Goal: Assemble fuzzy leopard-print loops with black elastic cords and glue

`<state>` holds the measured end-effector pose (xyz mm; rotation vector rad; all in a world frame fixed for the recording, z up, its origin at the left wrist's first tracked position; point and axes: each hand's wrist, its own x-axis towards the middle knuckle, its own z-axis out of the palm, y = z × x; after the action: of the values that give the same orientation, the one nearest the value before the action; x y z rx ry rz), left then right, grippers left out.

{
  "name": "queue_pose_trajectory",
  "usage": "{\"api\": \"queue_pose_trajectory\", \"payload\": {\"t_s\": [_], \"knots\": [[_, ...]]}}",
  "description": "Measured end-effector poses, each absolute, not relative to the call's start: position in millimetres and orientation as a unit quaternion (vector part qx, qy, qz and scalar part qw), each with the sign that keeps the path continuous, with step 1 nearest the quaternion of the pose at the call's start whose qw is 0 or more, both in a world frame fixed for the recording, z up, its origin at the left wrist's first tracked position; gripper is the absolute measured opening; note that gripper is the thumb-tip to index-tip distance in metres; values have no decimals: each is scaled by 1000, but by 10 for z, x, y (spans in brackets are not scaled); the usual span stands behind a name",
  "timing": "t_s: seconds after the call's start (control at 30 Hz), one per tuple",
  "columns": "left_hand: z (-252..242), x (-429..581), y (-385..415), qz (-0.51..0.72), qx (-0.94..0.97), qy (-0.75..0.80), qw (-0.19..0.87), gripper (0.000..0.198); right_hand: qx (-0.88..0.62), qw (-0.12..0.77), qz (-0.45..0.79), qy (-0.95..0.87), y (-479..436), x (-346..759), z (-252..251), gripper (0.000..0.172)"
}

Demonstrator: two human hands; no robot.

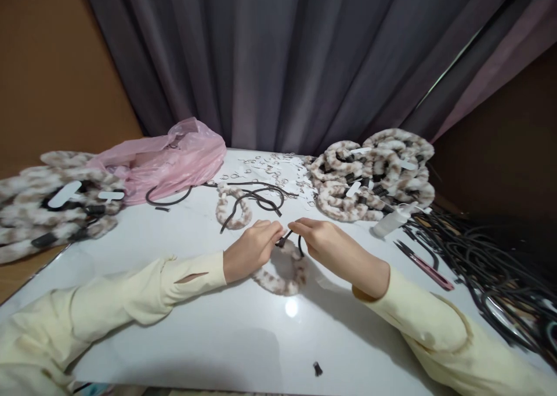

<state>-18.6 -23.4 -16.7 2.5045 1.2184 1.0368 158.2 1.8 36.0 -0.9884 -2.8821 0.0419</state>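
A fluffy white ring with brown spots (281, 284) hangs or rests below my two hands, over the white table. My left hand (251, 251) is closed in a pinch on the dark end piece at the ring's top. Opposite it, my right hand (324, 246) pinches a thin dark cord (300, 246) that curves down toward the ring. The fingertips nearly meet, and the exact joint between them is partly hidden. Just beyond the left hand lies another spotted fluffy ring (223, 209), with loose black cords (260, 194) across it.
Fluffy ring piles stand at left (26, 210) and right (394, 158), with white tags. A pink plastic bag (174, 161), small metal rings (278, 172), a squeeze bottle (391, 222), pink-handled snips (429, 268) and many black cords (483, 268) lie around. A small black scrap (317, 369) sits near the front edge.
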Motion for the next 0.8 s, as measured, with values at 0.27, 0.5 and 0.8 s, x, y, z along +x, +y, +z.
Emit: {"api": "queue_pose_trajectory", "payload": {"t_s": [0.27,0.5,0.8], "knots": [[-116,-136,-379,420,842,334,51,18,-305,152,112,-933,137,1521,197,36],[-119,-125,-390,439,833,329,70,16,-273,184,209,-921,175,1473,124,27],[13,-163,-268,409,710,490,297,21,-323,343,114,-875,169,1476,78,33]]}}
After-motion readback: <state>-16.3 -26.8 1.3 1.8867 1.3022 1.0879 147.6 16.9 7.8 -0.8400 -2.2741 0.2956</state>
